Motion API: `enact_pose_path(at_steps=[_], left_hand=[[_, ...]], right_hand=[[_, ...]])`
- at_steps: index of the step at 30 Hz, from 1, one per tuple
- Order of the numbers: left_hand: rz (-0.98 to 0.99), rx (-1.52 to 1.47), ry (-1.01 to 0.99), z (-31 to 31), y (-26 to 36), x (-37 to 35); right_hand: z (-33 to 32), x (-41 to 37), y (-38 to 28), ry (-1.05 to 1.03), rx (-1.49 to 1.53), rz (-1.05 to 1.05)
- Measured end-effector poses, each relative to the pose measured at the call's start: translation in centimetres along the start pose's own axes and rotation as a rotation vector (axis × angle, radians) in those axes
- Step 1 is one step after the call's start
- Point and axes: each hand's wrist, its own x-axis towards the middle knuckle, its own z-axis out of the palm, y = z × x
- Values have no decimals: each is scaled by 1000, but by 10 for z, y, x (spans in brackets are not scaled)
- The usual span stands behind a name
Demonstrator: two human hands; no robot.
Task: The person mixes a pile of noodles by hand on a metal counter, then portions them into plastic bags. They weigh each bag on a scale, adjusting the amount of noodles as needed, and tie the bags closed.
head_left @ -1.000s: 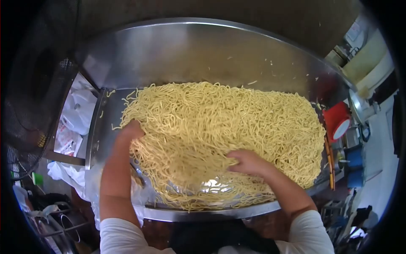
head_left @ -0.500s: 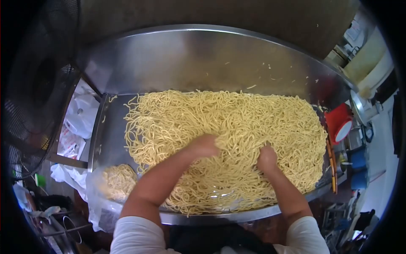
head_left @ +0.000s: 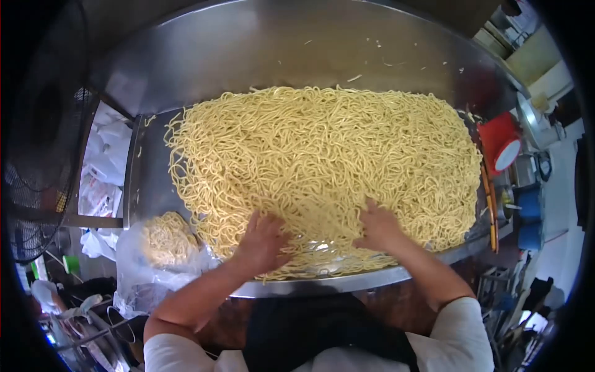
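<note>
A wide layer of yellow noodles (head_left: 322,155) covers most of a metal tray-like counter (head_left: 152,167). My left hand (head_left: 265,242) rests at the near edge of the noodles, left of the middle, its fingers spread over the strands. To the right, my right hand (head_left: 377,226) touches the noodles with fingers apart and nothing gripped. Between the hands the layer is thin, and shiny metal shows through near the front. A smaller heap of paler noodles (head_left: 169,240) lies in a clear plastic bag (head_left: 133,263) at the counter's front left corner.
A tall metal back wall (head_left: 297,49) rises behind the noodles, with a few stray strands stuck on it. Wooden sticks (head_left: 489,204) and a red container (head_left: 498,139) are at the right edge. A large fan (head_left: 49,149) stands at left, near white plastic bags (head_left: 108,155).
Both hands have come back toward the counter's near edge, out of the middle of the noodles, and their fingers are now spread. The camera view has tilted downward.
</note>
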Motion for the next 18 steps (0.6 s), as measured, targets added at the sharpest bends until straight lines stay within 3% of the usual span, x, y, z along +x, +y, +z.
enact_pose_path(at_steps=[2,4,6,7,9,12,14,16,18], left_hand=[[-148,12,82,30,-27,-20],[-387,259,0,25,-71,-36],[-557,226,70,1,-78,-53],[-586,137,23,-11,-77,-59],[-597,20,-109,-10,-86,-71],[-570,-77,-125,-11,-67,-69],[-531,-88,-196,-22,-67,-61],[-491,-105,-251,-39,-67,-46],[-514,-199,-499,-68,-59,-18]], right_hand=[[40,29,-12,-74,6,137],[29,52,-43,-104,-17,26],[17,47,-69,38,390,-45],[17,42,-67,65,391,-20],[19,27,-59,-20,539,-316],[-18,-3,-3,65,721,-44],[-25,-20,43,492,475,298],[25,-28,88,448,377,392],[44,-39,95,387,271,470]])
